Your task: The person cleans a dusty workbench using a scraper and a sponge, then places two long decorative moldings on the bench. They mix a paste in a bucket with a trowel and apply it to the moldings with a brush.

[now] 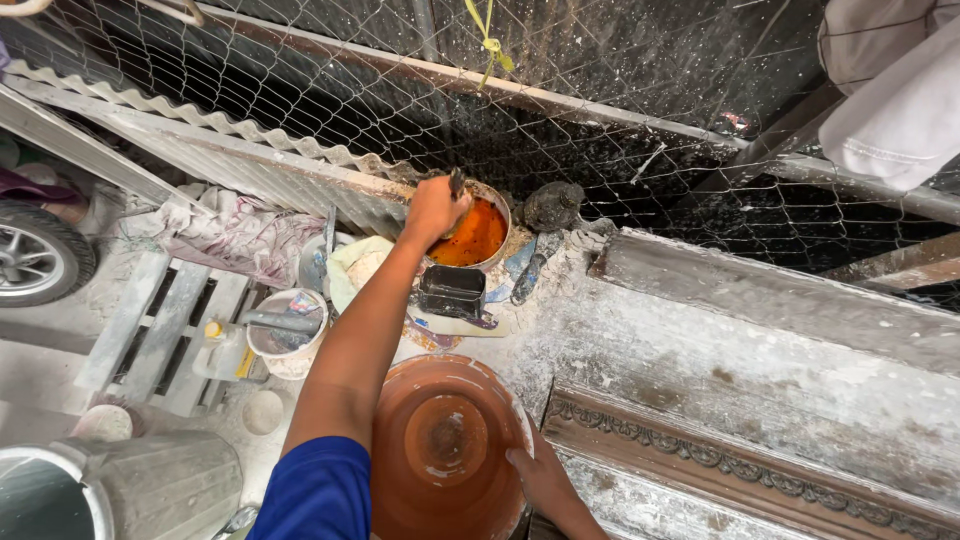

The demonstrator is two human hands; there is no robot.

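Observation:
My left hand [433,210] reaches forward on a bare arm with a blue sleeve and grips a dark brush handle [457,183] over a round tin of orange-brown liquid [478,238]. The brush's tip is hidden by the hand. Just in front of the tin stands a small black container [452,290]. Close to me, my right hand [540,478] holds the right rim of a round terracotta-coloured pot [445,440], which is smeared with the same orange-brown colour.
A wire mesh fence [620,110] and a corrugated sheet [230,150] stand behind the tin. To the right lies a dusty carved wooden moulding [720,460]. On the left are a white bucket with tools [285,335], a wooden pallet [165,330], a tyre [35,255] and a grey bin [150,490].

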